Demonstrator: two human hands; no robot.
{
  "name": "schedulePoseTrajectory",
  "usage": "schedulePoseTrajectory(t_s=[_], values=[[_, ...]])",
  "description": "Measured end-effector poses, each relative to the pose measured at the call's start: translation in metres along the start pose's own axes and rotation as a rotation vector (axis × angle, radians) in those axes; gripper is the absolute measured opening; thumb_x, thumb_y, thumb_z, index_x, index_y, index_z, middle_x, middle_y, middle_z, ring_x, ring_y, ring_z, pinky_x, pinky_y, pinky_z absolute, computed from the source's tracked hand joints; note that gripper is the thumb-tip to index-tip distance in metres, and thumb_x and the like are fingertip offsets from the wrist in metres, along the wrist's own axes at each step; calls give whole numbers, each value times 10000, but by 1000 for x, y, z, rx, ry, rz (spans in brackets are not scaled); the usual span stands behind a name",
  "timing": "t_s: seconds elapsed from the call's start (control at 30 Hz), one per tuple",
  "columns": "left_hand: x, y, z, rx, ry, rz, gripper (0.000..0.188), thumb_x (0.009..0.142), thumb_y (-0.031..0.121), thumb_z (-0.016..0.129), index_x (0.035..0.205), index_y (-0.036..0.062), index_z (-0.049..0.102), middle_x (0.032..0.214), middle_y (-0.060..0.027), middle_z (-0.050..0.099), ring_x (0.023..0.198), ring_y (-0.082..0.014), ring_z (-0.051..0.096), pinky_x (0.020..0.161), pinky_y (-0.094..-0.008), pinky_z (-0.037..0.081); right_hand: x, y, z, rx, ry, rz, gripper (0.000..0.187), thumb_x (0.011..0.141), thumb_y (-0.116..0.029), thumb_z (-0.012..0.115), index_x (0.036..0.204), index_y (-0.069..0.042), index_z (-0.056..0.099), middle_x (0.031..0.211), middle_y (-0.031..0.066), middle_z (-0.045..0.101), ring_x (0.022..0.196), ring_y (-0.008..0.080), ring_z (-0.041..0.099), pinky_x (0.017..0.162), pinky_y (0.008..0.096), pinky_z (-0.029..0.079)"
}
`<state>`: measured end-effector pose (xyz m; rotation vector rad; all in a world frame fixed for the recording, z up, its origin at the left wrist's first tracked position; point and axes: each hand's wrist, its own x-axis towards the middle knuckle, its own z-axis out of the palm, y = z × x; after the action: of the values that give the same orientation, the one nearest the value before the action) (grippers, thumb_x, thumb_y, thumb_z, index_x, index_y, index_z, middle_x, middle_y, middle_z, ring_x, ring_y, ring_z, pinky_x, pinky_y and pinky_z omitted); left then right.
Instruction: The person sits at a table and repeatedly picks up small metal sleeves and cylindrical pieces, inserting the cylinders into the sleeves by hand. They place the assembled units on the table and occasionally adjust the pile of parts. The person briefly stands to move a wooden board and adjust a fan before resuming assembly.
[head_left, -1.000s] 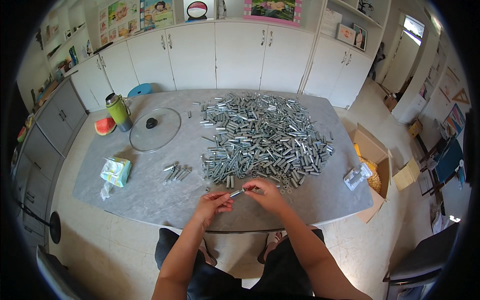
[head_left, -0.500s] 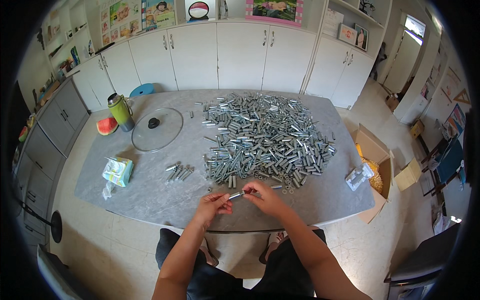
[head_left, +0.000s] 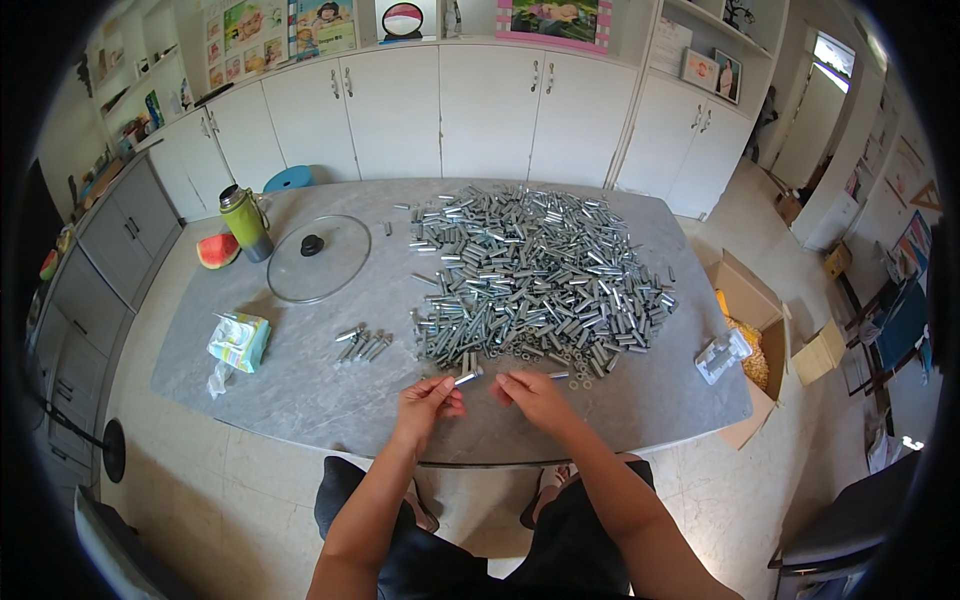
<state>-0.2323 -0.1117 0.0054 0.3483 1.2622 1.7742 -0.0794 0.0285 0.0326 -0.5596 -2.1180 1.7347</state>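
My left hand (head_left: pixel 427 405) pinches a short silver anchor bolt (head_left: pixel 467 378) between thumb and fingers, its wider end pointing right. A small gap separates it from my right hand (head_left: pixel 535 395), whose fingers are curled together; whether anything is between them is hidden. Just beyond both hands spreads a big heap of metal sleeves and bolts (head_left: pixel 540 270). Several loose washers (head_left: pixel 580 380) lie at its near edge, right of my right hand. To the left of my left hand rests a small group of similar bolts (head_left: pixel 365 343), laid side by side.
On the grey table (head_left: pixel 310 400) lie a glass lid (head_left: pixel 335 265), a green flask (head_left: pixel 245 225), a watermelon piece (head_left: pixel 217 251) and a pack of wipes (head_left: pixel 240 340). A clear plastic package (head_left: pixel 722 356) sits at the right edge. Beside the table stands an open cardboard box (head_left: pixel 755 290).
My right hand has come away from the bolt's end and moved slightly right, its fingers curling in. The bolt stays in my left hand, shifted a little up.
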Motion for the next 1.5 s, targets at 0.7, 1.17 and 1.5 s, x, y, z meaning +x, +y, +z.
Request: schedulePoseTrajectory(t_s=[0.7, 1.17, 1.5], values=[[9, 12, -17, -64, 226, 216, 116, 834, 85, 638, 914, 0, 641, 786, -99, 648, 632, -153, 605, 562, -293, 550, 10, 19, -11, 96, 194, 54, 250, 926, -235, 506, 903, -25, 641, 753, 38, 611, 670, 102, 558, 630, 243, 461], [26, 27, -78, 427, 595, 375, 236, 835, 21, 583, 1063, 26, 645, 657, -16, 578, 513, -71, 496, 442, -222, 418, 15, 27, -42, -791, 462, -254, 149, 750, -92, 642, 896, -79, 670, 894, 110, 608, 833, 288, 587, 723, 362, 475], [25, 21, -60, 814, 590, 730, 257, 760, -23, 622, 1008, 40, 649, 953, -84, 611, 724, -156, 582, 556, -265, 476, 17, 30, -33, -878, 429, -286, 146, 707, -72, 648, 846, -88, 692, 919, 74, 626, 877, 290, 564, 777, 389, 450]])
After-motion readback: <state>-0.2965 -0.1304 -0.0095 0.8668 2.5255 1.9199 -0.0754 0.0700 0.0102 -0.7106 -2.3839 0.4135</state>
